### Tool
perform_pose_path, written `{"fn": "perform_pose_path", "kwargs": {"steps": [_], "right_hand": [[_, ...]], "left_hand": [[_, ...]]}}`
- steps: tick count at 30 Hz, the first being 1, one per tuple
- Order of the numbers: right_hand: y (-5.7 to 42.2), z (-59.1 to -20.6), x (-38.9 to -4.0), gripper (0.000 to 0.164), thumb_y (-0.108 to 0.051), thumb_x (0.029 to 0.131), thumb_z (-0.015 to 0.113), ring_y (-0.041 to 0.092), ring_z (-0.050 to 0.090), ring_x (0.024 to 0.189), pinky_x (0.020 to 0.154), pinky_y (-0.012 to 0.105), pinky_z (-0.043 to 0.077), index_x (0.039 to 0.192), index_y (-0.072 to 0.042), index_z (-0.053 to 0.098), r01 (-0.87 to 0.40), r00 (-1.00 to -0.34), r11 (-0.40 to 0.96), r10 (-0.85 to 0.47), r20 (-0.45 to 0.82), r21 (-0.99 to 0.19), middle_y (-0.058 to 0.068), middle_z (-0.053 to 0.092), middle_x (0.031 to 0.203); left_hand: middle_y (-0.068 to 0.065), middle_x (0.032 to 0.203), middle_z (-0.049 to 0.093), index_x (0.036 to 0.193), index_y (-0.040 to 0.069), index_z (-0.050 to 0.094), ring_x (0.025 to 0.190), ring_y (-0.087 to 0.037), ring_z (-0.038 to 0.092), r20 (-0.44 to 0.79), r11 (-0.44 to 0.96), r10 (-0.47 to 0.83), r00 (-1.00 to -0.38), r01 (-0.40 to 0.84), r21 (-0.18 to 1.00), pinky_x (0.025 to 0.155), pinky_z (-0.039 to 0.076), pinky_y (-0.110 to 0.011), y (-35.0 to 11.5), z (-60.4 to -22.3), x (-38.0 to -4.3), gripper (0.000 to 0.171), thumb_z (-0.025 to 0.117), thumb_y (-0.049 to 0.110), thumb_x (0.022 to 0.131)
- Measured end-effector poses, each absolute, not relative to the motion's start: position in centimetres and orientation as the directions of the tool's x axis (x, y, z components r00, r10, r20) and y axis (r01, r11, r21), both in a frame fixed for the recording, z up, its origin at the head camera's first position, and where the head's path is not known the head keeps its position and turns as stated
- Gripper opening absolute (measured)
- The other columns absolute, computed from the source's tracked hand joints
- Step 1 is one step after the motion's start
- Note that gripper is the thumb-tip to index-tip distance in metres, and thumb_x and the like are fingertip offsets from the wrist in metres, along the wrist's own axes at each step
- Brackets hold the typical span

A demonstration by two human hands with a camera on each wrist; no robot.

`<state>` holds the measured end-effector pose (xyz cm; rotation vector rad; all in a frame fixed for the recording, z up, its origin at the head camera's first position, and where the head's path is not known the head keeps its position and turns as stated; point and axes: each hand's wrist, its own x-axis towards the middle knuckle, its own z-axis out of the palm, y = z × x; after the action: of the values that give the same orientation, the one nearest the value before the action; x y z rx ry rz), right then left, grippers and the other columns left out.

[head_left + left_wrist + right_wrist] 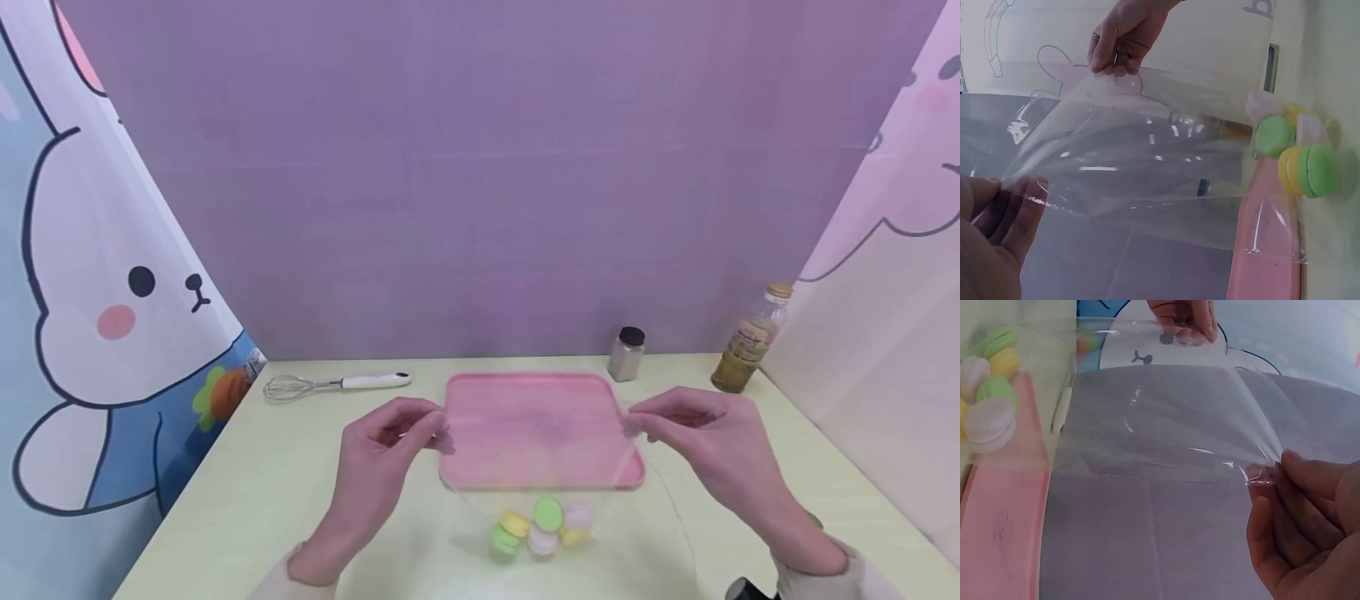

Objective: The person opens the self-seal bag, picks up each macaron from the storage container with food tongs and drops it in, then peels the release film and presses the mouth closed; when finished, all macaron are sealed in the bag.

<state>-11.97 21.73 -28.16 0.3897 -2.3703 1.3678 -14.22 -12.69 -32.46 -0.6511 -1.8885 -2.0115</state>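
A clear plastic bag point(1141, 156) is stretched upright between both hands above the table. My left hand point(378, 462) pinches one upper corner between thumb and fingers. The opposite upper corner is pinched by my right hand point(723, 454). Several pastel macarons point(547, 514), green, yellow and pale lilac, lie clustered at the bottom of the bag. In the right wrist view the film point(1160, 431) runs taut from hand to hand, with creases fanning from the grip. Behind the bag lies a pink tray point(528, 380), partly seen through the plastic.
A whisk point(375, 381) with a white handle lies at the back left. A small jar point(626, 357) with a black lid and a corked bottle point(750, 342) of brown contents stand at the back right. Purple cloth point(480, 183) hangs behind the table point(225, 500).
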Motion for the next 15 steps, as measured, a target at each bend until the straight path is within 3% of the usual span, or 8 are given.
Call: {"fn": "perform_pose_path", "kwargs": {"steps": [6, 10, 12, 15], "right_hand": [[22.1, -28.0, -11.4, 0.013, 0.002, 0.085, 0.079, 0.016, 0.072, 0.073, 0.066, 0.024, 0.058, 0.091, -0.009, 0.08, -0.488, -0.858, 0.462, -0.099, 0.504, -0.741, 0.0, 0.077, 0.083], [22.3, -28.6, -11.7, 0.019, 0.014, 0.082, 0.075, 0.016, 0.074, 0.077, 0.069, 0.026, 0.06, 0.093, -0.002, 0.079, -0.583, -0.811, 0.32, -0.164, 0.562, -0.747, 0.006, 0.077, 0.086], [22.5, -29.2, -12.1, 0.025, 0.023, 0.08, 0.07, 0.017, 0.074, 0.08, 0.072, 0.026, 0.06, 0.095, 0.004, 0.077, -0.656, -0.754, 0.194, -0.213, 0.621, -0.729, 0.01, 0.077, 0.087], [22.6, -30.1, -12.8, 0.031, 0.032, 0.077, 0.064, 0.019, 0.075, 0.087, 0.077, 0.026, 0.059, 0.098, 0.012, 0.074, -0.764, -0.616, -0.003, -0.292, 0.732, -0.645, 0.016, 0.076, 0.09]], "left_hand": [[-0.019, 0.086, 0.073, 0.105, -0.006, 0.07, 0.071, -0.025, 0.073, 0.556, -0.137, 0.169, -0.814, 0.539, 0.831, 0.073, 0.062, -0.043, -13.5, -31.9, -14.1, 0.012, 0.069, -0.004, 0.093], [-0.02, 0.088, 0.072, 0.103, -0.011, 0.068, 0.072, -0.024, 0.073, 0.563, -0.154, 0.206, -0.801, 0.541, 0.827, 0.068, 0.062, -0.043, -14.0, -32.0, -14.3, 0.011, 0.068, -0.008, 0.093], [-0.02, 0.088, 0.072, 0.103, -0.012, 0.068, 0.072, -0.023, 0.074, 0.558, -0.163, 0.218, -0.8, 0.534, 0.829, 0.068, 0.062, -0.043, -14.3, -32.2, -14.3, 0.011, 0.067, -0.009, 0.092], [-0.016, 0.088, 0.073, 0.102, -0.011, 0.068, 0.072, -0.022, 0.074, 0.557, -0.182, 0.237, -0.796, 0.527, 0.83, 0.07, 0.062, -0.04, -14.5, -32.4, -14.4, 0.01, 0.066, -0.01, 0.092]]}}
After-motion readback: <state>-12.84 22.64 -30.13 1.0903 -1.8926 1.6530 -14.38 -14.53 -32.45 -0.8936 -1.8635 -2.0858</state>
